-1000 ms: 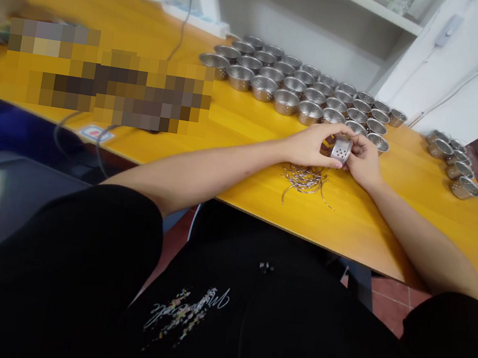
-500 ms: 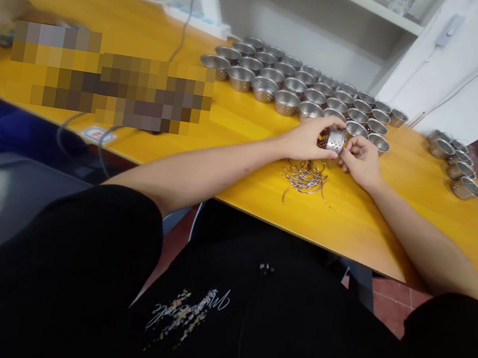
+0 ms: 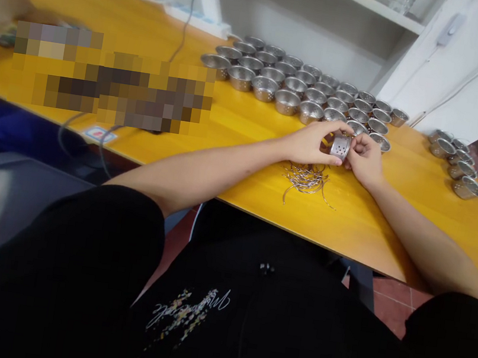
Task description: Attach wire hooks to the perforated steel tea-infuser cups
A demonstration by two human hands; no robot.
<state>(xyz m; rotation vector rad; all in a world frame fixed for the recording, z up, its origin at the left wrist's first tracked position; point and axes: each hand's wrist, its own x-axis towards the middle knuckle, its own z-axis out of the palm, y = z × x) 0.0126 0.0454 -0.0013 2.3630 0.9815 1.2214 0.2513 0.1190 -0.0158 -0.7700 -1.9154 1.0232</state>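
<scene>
A small metal cup with holes in its wall [image 3: 339,148] is tipped on its side above the table. My left hand [image 3: 314,143] grips it, the thumb below and the fingers over the top. At the cup's right edge, my right hand [image 3: 365,161] has thumb and fingertips pinched together; whatever lies between them is hidden. Just below my left hand, a loose pile of thin curved metal wires [image 3: 307,180] lies on the yellow table [image 3: 259,191].
Rows of similar perforated cups [image 3: 286,102] stand behind my hands, and several more [image 3: 468,187] sit at the right end. A power strip [image 3: 195,19] with cables lies at the back. A white shelf [image 3: 368,4] rises behind. Items at left are blurred out.
Both hands and the cup have shifted slightly to the right. The cup has turned a little, showing more of its holed wall. The wire pile stays put.
</scene>
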